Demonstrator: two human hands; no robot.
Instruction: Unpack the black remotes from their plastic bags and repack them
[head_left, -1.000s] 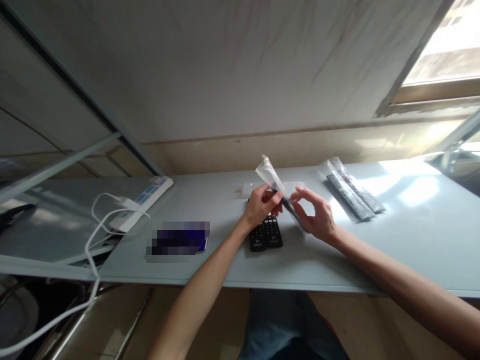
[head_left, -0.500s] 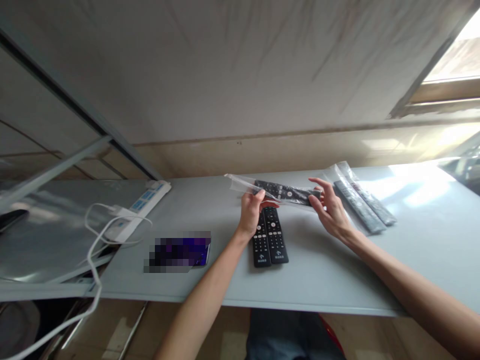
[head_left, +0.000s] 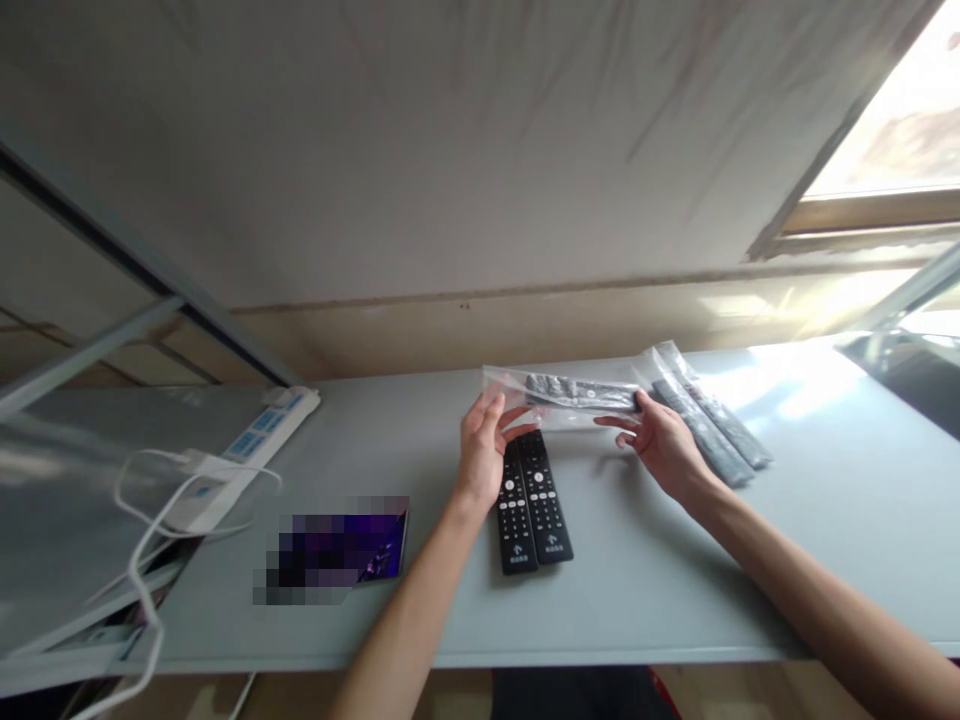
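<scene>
Above the table, a black remote control [head_left: 581, 392] lies lengthwise inside a clear plastic bag [head_left: 510, 378]. My left hand [head_left: 484, 445] pinches the bag's left end, where the plastic extends past the remote. At the other end, my right hand [head_left: 664, 440] grips the bagged remote between thumb and fingers, with some fingers stretched out below. Two bare black remotes [head_left: 531, 510] lie side by side on the table beneath my left hand, their upper ends partly hidden by it. Beyond my right hand rest two bagged remotes [head_left: 709, 420], slanting side by side.
A phone [head_left: 375, 545], partly pixelated, lies on the grey table [head_left: 637, 590] at left. Behind it are a white power strip [head_left: 259, 440] and a white cable [head_left: 142, 590]. A metal frame [head_left: 142, 265] rises at left; the wall [head_left: 465, 200] stands behind the table.
The remote now sits further from the bag's left end, with more loose plastic there. My left hand has shifted from the remote to the bag's end. The camera view has moved slightly.
</scene>
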